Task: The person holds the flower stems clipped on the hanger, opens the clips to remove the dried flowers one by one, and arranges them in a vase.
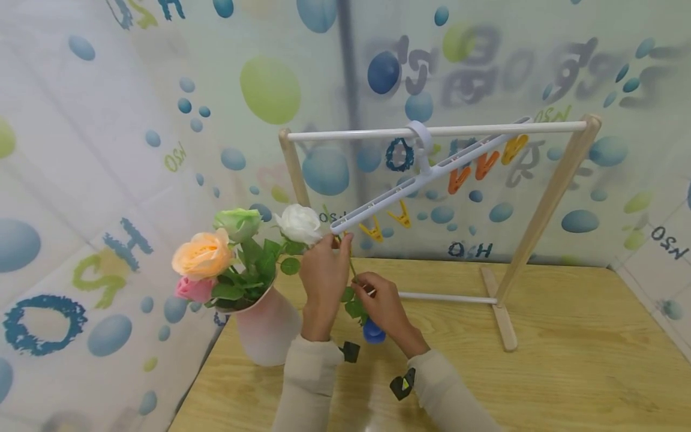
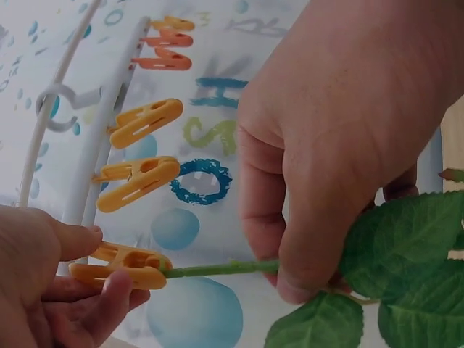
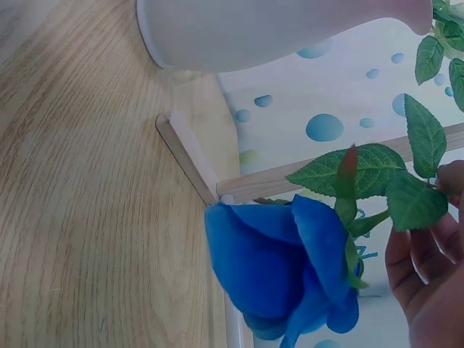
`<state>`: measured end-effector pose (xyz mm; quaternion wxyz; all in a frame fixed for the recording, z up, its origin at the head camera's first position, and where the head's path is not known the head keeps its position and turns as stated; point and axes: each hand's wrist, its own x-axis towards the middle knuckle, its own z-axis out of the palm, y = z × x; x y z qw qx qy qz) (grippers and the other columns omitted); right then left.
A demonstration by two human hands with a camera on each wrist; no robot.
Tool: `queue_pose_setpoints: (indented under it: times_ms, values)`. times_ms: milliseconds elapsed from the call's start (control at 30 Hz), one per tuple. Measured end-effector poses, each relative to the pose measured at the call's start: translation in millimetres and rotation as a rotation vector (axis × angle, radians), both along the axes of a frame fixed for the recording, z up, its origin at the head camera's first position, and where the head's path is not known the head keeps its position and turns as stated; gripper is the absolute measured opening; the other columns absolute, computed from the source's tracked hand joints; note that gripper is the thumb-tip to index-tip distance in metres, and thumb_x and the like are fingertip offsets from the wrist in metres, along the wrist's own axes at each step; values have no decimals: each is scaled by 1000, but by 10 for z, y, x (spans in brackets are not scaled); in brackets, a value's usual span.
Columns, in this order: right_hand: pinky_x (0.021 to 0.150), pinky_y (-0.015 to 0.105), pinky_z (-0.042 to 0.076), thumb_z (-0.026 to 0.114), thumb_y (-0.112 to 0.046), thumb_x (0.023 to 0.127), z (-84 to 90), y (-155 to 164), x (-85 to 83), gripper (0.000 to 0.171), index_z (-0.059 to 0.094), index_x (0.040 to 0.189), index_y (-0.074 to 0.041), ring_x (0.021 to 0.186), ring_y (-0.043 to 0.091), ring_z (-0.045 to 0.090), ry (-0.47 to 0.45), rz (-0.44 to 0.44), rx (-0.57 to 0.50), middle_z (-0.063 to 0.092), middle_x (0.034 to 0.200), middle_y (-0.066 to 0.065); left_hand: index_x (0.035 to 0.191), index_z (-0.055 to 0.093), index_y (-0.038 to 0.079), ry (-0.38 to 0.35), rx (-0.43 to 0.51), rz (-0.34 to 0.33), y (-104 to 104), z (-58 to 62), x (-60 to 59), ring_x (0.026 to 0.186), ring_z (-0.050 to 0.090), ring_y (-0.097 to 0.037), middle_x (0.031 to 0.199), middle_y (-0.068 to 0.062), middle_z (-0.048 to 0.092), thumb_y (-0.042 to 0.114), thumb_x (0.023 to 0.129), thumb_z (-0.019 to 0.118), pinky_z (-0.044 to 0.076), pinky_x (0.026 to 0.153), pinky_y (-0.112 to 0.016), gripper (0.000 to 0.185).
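My left hand (image 1: pixel 324 273) is at the near end of a pale hanger (image 1: pixel 388 199), its fingers and thumb around a yellow clothespin (image 2: pixel 123 267). The green stem (image 2: pixel 217 269) of a rose runs from the mouth of that clothespin to my right hand (image 1: pixel 384 300), which pinches it among the leaves (image 2: pixel 406 239). Below, the blue rose (image 3: pixel 275 261) hangs head down over the table. Two more yellow clothespins (image 2: pixel 141 185) dangle beside the gripped one. Farther along the hanger are orange clothespins (image 1: pixel 487 165) and another yellow clothespin (image 1: pixel 514 149).
A pinkish-white vase (image 1: pixel 270 330) stands left of my hands with orange (image 1: pixel 204 254), pink, green and white roses (image 1: pixel 299 223). The hanger hooks over the white bar (image 1: pixel 486 129) of a wooden-legged rack (image 1: pixel 550 210) on the wooden table (image 1: pixel 583 336). A patterned curtain (image 1: pixel 270 90) surrounds it.
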<state>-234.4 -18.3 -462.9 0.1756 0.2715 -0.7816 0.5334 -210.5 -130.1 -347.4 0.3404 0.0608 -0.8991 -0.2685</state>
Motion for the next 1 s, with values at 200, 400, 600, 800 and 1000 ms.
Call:
queue_pose_setpoints:
  times_ms: [200, 400, 600, 800, 1000]
  values:
    - [62, 22, 54, 67, -13, 94, 5, 4, 8, 6, 71, 98, -15, 74, 12, 67, 1, -5, 2, 71, 89, -1, 70, 63, 5, 40, -101, 78, 74, 21, 15, 39, 41, -18, 49, -3, 48, 34, 97, 60, 28, 37, -28, 39]
    - [61, 22, 53, 67, -17, 95, 1, 2, 21, 5, 71, 95, -15, 73, 11, 66, -22, -11, 5, 71, 87, -2, 55, 47, 11, 112, -166, 156, 108, -23, -18, 37, 34, -15, 45, 1, 37, 30, 94, 59, 22, 35, -27, 45]
    - [62, 22, 54, 68, -15, 94, 20, 5, 40, 5, 71, 91, -17, 72, 11, 67, -33, -25, -1, 70, 82, -2, 54, 47, 10, 141, -165, 163, 128, -30, -34, 37, 34, -17, 46, 0, 36, 27, 92, 60, 24, 34, -30, 43]
    - [64, 23, 54, 70, -14, 92, -18, 17, 74, 7, 71, 86, -15, 67, 7, 65, -22, -69, 16, 68, 75, -6, 59, 53, 5, 194, -145, 149, 141, -14, -43, 39, 45, -25, 49, -7, 46, 22, 90, 59, 37, 35, -40, 35]
    - [62, 23, 53, 70, -11, 91, -91, 78, 85, 6, 72, 86, -13, 64, 6, 63, -37, -87, 29, 68, 74, -5, 60, 51, 7, 230, -159, 119, 128, 13, -42, 40, 42, -21, 49, -4, 41, 18, 89, 59, 38, 36, -38, 33]
